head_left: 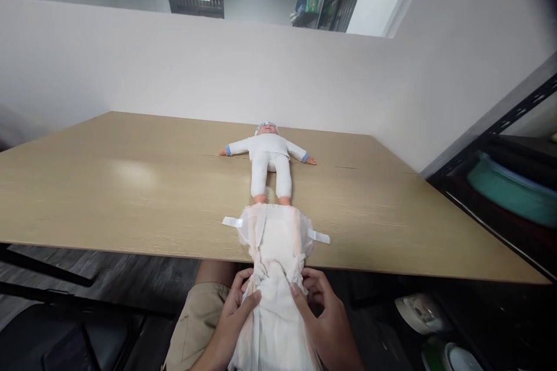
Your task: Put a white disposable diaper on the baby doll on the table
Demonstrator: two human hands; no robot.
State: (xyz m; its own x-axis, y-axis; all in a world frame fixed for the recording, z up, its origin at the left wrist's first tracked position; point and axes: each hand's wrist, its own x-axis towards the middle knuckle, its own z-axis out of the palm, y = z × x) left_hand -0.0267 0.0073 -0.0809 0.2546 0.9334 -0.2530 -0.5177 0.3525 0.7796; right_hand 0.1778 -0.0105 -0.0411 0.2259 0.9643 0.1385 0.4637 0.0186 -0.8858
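Observation:
An unfolded white diaper (278,237) lies with its far end on the table, its two side tabs spread out left and right. Its near half hangs over the table's front edge toward my lap. My left hand (237,313) pinches the diaper's left edge, thumb on top. On the opposite edge my right hand (324,313) grips the same way, thumb on the inner padding. Just beyond the diaper a baby doll (270,156) in white clothes with blue cuffs lies on its back, arms stretched out and feet close to the diaper's far edge.
The wooden table (143,203) reaches back to a white wall (243,69). At the right stands a dark shelf rack (491,127) holding a teal item (513,185). Round containers (422,313) sit below it. A black chair (61,330) is at the lower left.

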